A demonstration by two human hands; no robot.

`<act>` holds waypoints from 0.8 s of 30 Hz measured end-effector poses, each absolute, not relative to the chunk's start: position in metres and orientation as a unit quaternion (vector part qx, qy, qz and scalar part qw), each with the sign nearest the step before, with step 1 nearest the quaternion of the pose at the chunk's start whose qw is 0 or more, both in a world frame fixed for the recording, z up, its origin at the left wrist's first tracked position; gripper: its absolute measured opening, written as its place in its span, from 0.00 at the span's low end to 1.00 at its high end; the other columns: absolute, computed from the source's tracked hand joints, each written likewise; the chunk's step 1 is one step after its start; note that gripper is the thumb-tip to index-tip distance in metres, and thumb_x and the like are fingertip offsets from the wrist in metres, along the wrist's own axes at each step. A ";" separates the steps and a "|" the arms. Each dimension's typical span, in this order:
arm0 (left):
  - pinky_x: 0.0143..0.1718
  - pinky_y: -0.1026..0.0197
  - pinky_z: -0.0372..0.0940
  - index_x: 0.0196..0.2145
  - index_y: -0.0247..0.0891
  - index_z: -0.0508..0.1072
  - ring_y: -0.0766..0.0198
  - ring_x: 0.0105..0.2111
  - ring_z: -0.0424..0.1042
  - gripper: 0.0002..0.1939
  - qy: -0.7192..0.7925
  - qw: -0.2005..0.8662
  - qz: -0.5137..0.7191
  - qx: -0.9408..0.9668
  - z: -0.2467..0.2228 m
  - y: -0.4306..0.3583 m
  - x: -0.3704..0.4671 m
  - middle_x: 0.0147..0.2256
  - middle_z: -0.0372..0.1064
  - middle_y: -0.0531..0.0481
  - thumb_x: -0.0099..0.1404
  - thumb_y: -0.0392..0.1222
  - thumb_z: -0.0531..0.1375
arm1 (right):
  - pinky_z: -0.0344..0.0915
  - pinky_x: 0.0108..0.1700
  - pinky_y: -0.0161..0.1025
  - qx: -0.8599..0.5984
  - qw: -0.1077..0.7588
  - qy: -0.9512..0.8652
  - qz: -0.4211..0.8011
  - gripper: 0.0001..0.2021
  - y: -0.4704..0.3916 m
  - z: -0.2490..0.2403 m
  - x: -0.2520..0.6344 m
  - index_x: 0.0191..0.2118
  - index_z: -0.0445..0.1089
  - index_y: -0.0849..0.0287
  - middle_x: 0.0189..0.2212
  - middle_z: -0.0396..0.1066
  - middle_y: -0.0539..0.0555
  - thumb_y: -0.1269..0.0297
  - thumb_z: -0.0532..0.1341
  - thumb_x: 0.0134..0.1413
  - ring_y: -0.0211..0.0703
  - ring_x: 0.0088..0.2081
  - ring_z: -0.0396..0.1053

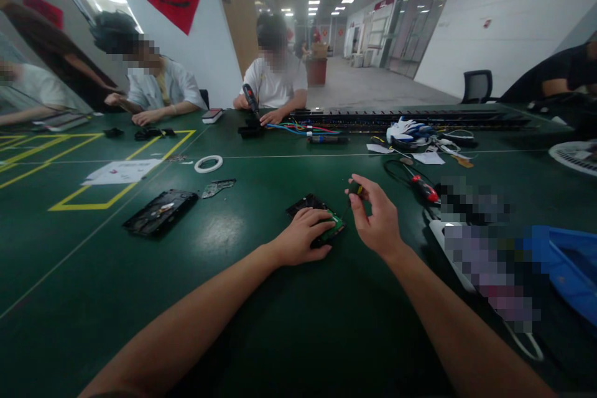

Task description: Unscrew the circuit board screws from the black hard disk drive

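A hard drive [305, 201] with a green circuit board facing up lies on the green table in front of me. My left hand [302, 237] is laid over it, fingers across the board and thumb along the near edge, gripping it. Just to the right, my right hand [379, 221] pinches the dark handle of a small screwdriver [356, 188] with a yellow mark. Its thin shaft seems to point down towards the drive's right end; whether the tip touches a screw is too small to tell.
To the left lie another hard drive [161, 212], a loose circuit board [218, 187] and a white ring [208, 164]. A red-and-black screwdriver [424, 188] and a blue bin [569, 267] are at right. Gloves [410, 132] lie further back. A co-worker opposite holds a power screwdriver [250, 98].
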State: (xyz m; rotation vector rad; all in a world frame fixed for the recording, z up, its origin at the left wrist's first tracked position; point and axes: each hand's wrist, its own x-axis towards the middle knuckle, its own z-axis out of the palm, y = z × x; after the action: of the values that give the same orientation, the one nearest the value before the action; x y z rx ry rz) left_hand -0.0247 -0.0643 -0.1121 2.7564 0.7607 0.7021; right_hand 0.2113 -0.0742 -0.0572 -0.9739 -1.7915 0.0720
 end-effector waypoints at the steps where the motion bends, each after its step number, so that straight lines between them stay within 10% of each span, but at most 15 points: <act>1: 0.68 0.38 0.54 0.66 0.42 0.67 0.46 0.67 0.62 0.30 0.256 0.098 0.238 0.932 -0.112 -0.064 -0.025 0.65 0.64 0.38 0.69 0.51 0.63 | 0.76 0.53 0.56 -0.404 0.522 -0.750 0.030 0.22 -0.075 -0.056 0.211 0.66 0.63 0.46 0.57 0.72 0.57 0.66 0.59 0.70 0.52 0.52 0.75; 24: 0.67 0.38 0.56 0.65 0.41 0.68 0.45 0.66 0.63 0.30 0.249 0.086 0.244 0.933 -0.113 -0.064 -0.025 0.65 0.64 0.37 0.69 0.51 0.63 | 0.78 0.45 0.52 -0.402 0.534 -0.743 -0.018 0.19 -0.076 -0.050 0.210 0.61 0.68 0.47 0.48 0.71 0.57 0.62 0.65 0.66 0.51 0.46 0.73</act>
State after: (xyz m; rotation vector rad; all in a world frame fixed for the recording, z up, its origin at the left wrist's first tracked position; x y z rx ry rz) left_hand -0.0251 -0.0639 -0.1130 2.7822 0.7410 0.7273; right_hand 0.2104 -0.0755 -0.0505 -0.9589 -1.7707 -0.0432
